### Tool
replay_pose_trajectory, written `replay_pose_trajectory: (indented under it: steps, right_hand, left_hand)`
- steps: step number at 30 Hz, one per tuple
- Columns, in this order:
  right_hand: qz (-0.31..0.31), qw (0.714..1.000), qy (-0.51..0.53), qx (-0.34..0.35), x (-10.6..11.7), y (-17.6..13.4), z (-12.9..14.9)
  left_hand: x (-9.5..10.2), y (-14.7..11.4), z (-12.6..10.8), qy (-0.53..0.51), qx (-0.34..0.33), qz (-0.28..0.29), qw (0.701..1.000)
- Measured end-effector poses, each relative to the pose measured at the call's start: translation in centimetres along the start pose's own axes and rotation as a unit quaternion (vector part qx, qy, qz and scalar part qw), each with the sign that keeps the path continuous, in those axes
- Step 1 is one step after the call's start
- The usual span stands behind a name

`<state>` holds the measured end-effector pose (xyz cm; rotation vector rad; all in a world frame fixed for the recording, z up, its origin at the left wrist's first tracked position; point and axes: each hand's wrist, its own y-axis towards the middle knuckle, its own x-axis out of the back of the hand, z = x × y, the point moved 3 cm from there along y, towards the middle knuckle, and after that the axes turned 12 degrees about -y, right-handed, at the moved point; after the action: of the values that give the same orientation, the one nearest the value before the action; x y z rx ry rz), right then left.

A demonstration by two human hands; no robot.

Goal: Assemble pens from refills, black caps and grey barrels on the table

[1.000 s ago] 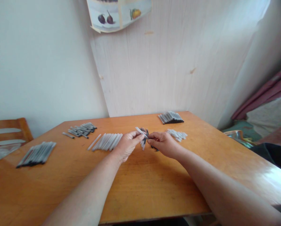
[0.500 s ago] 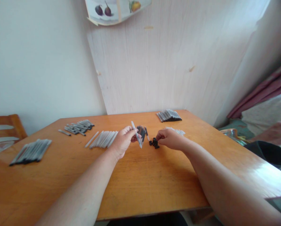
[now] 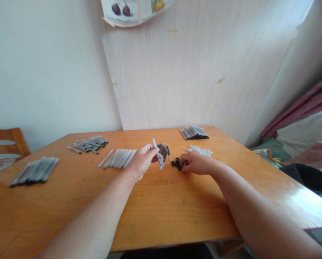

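Head view: a clear pen [image 3: 158,159] slants at frame centre, pinched by the left hand [image 3: 144,159]; just right, the bunched fingers of the right hand [image 3: 195,163] meet small black pieces [image 3: 176,163], hold unclear; white tubes [image 3: 119,158] lie centre-left on the surface [image 3: 161,208].

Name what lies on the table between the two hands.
In the head view, dark slim sticks and small black pieces lie between the left hand and right hand.

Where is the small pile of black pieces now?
In the head view, the pile lies on the table, slightly right of centre, directly beside the right hand.
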<state>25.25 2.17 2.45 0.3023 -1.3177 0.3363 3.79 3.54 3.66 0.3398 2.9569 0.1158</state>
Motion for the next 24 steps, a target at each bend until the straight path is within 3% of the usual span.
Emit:
replay_pose_trajectory:
  steps: [15,20,24]
  right_hand:
    - [-0.023,0.999,-0.028,-0.018,0.7,0.0,0.0]
    - [-0.008,0.991,0.103,-0.085,0.7,-0.1,-0.9]
    - [-0.074,0.976,0.188,-0.082,1.1,0.1,-0.9]
  left_hand:
    - [-0.4,-0.3,0.1,0.001,0.003,0.025,1.000]
    - [-0.5,-0.4,0.1,0.045,-0.003,0.046,0.998]
    - [-0.7,-0.6,0.4,0.083,-0.012,0.098,0.992]
